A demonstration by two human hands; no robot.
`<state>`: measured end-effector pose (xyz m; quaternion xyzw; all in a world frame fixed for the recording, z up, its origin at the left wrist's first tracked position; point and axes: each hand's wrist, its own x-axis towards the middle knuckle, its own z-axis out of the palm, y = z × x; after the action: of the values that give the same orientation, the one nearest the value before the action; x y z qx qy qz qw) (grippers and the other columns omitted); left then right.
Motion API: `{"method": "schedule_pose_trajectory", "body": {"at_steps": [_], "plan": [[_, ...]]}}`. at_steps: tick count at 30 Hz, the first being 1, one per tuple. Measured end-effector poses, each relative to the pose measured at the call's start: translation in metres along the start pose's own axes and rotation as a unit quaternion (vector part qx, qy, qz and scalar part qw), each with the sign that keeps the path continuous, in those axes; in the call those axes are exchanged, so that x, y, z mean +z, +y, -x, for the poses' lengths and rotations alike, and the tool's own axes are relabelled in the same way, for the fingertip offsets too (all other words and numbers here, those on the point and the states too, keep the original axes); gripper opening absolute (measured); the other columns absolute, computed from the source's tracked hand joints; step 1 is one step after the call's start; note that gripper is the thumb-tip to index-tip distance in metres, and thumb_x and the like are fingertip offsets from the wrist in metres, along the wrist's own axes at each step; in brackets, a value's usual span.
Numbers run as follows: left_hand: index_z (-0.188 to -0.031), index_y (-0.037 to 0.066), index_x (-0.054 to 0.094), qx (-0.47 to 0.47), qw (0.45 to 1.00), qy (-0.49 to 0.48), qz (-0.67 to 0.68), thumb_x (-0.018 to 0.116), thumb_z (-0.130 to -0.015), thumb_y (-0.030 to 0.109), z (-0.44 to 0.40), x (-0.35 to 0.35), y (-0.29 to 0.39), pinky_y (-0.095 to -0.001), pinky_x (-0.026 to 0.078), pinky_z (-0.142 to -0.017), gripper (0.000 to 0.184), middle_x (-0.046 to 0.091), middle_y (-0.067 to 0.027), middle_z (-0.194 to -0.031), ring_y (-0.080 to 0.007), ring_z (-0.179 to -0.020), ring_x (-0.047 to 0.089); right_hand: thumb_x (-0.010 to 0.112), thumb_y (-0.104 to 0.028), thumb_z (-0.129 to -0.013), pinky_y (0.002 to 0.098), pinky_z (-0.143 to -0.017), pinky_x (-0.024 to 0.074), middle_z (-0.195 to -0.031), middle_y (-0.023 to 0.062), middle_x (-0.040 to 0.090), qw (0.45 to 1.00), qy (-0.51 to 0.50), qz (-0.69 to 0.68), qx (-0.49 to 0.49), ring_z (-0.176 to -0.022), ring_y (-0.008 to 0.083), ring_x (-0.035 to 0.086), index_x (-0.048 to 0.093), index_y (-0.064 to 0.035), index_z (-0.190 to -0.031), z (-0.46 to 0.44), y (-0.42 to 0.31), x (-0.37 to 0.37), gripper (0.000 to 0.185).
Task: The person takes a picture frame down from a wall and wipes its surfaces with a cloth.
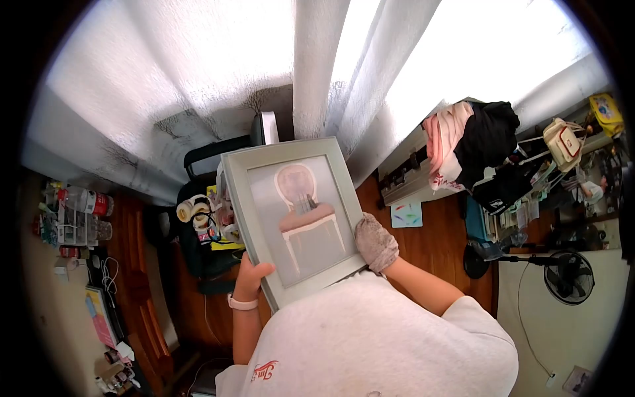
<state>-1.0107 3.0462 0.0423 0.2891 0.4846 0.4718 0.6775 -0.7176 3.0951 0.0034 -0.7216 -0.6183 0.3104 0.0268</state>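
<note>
A framed picture of a pink chair [301,212], with a wide grey-green frame, is held tilted in front of the body. My left hand [250,278] grips its lower left edge, the thumb lying over the frame and a pale band round the wrist. On the right edge, my right hand [376,243] is wrapped in a greyish cloth [380,248] and presses against the frame's side. Its fingers are covered by the cloth. The frame's bottom edge is close to the white shirt.
Behind the frame stands a dark chair [215,151] loaded with tape rolls [193,208] and small items. White curtains [238,59] hang ahead. Clothes [486,142] lie on furniture at right, near a black fan [569,278]. Bottles [89,200] stand at left.
</note>
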Motion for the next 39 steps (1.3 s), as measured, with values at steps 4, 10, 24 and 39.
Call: {"method": "schedule_pose_trajectory", "body": {"at_steps": [4,10,24,39], "plan": [[-0.112,-0.004,0.052,0.025,0.999,-0.021,-0.023,0.063,-0.064,0.013,-0.003,0.002,0.0,-0.0288,0.046,-0.078,0.052,0.059,-0.0075,-0.101,-0.0174,-0.088,0.056,0.049,-0.008,-0.08,0.0318,-0.082,0.0508,-0.113,0.0245,0.051,0.929,0.073,0.255,-0.257,-0.105,0.0319,0.055,0.053,0.0079,-0.106,-0.03,0.021,0.014,0.031],[-0.112,-0.003,0.052,0.061,0.998,-0.017,-0.019,0.062,-0.065,0.011,-0.001,0.012,-0.001,-0.0281,0.045,-0.08,0.05,0.058,-0.005,-0.102,-0.0156,-0.089,0.055,0.047,-0.007,-0.078,0.0322,-0.093,0.0427,-0.115,0.0216,0.052,0.839,0.089,0.445,-0.302,-0.109,0.0299,0.051,0.052,0.0081,-0.112,-0.081,-0.033,-0.025,0.037],[-0.101,-0.005,0.056,0.075,0.996,0.041,0.023,0.061,-0.067,0.01,0.003,0.02,-0.029,-0.028,0.046,-0.069,0.037,0.06,-0.0073,-0.091,-0.015,-0.076,0.055,0.035,-0.015,-0.09,0.0382,-0.093,0.042,-0.115,0.0226,0.055,0.921,0.074,0.226,-0.31,-0.105,0.0361,0.054,0.052,-0.0009,-0.115,-0.122,0.004,-0.007,0.033],[-0.109,-0.006,0.052,0.104,0.992,0.049,0.046,0.057,-0.07,0.012,-0.003,0.024,-0.039,-0.0305,0.049,-0.072,0.043,0.058,-0.0104,-0.097,-0.0198,-0.083,0.059,0.056,-0.02,-0.072,0.037,-0.059,0.0434,-0.067,0.0058,0.061,0.867,-0.116,0.42,-0.241,-0.071,0.0256,0.059,0.06,-0.0135,-0.062,0.008,0.04,-0.031,0.013]]}}
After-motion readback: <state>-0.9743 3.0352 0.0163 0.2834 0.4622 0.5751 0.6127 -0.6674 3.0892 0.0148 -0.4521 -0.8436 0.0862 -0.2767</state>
